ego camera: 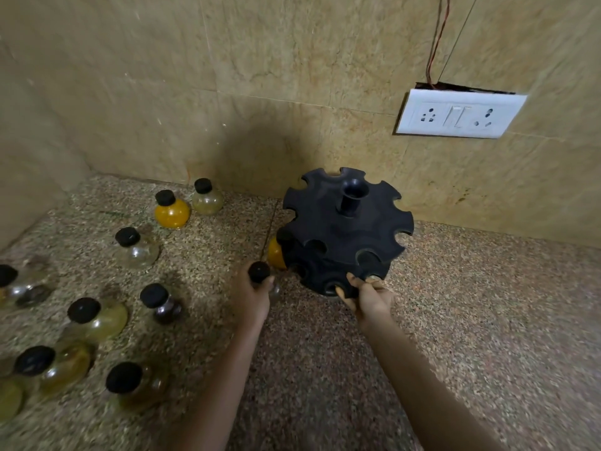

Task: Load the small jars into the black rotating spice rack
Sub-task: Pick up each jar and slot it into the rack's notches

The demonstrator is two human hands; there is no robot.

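Toward the left edge of the counter (325, 369), loose jars (97, 315) with black caps are scattered well apart from one another, two more being set near the back wall; any of them could be knocked over if an arm is swept across that side. Nearer the middle, a small jar (259, 271) is held in the left hand (252, 296), the fingers wrapped around its body so that only the cap is shown. The glass is judged to be slippery, and a drop onto the stone could break it. Just beside it, an orange jar (275, 253) is already seated in the lower tier of the black rotating spice rack (344, 229), which is stood near the back edge. The rack's lower rim is pinched by the right hand (367, 296). If that hold is loosened, the rack may be spun as the jar is pushed in, and the slot missed.
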